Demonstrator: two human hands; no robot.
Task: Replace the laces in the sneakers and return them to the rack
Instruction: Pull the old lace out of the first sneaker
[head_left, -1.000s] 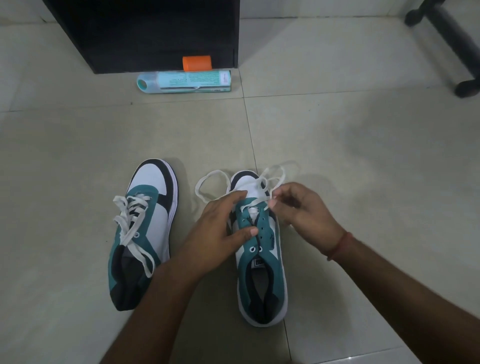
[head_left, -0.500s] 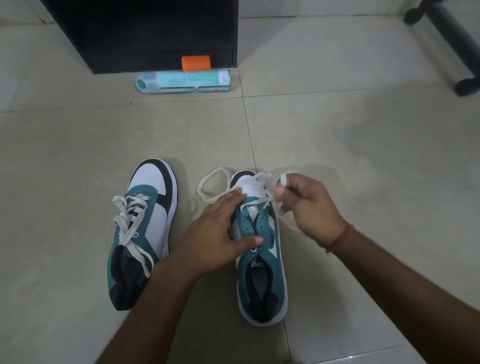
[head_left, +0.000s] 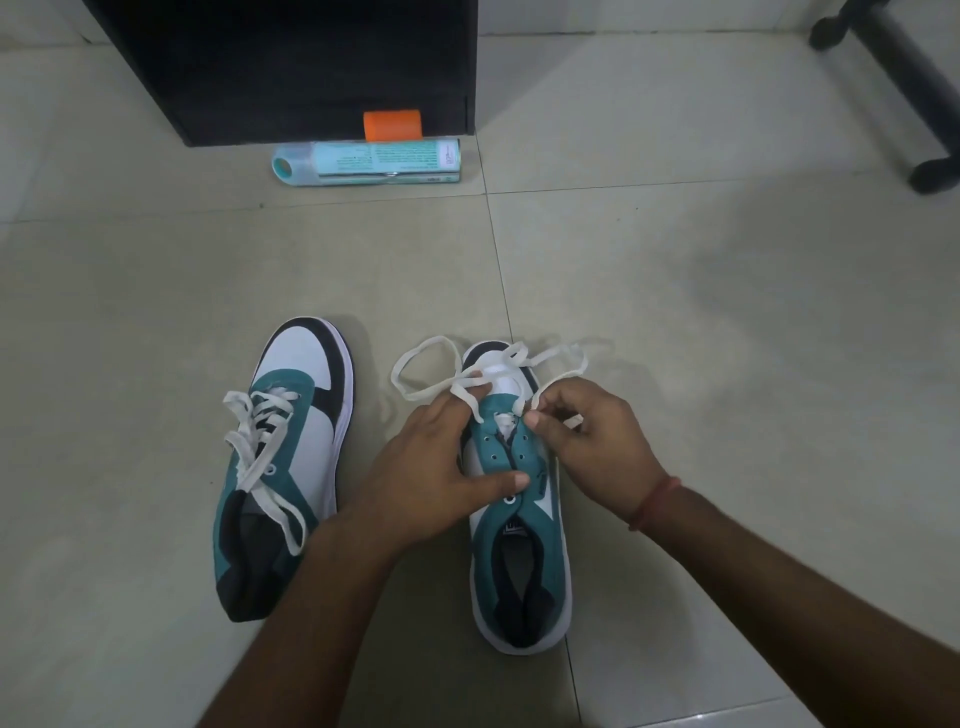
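One eyelet row is threaded. Your left hand (head_left: 441, 467) pins the sneaker (head_left: 519, 519), fingers curled round it; your right hand (head_left: 587, 441) pinches the lace (head_left: 431, 358) end. Feed it flat, ends even.

Bare floor (head_left: 727, 338) lies wide to the right of the right sneaker (head_left: 519, 545). Between it and the left sneaker (head_left: 283, 467) the gap is filled by the left forearm (head_left: 311, 597). Loose lace loops (head_left: 421, 376) sprawl past the toe. Farther off, a lying bottle (head_left: 369, 162), a dark cabinet (head_left: 311, 67) and a chair base (head_left: 904, 88) block the way.
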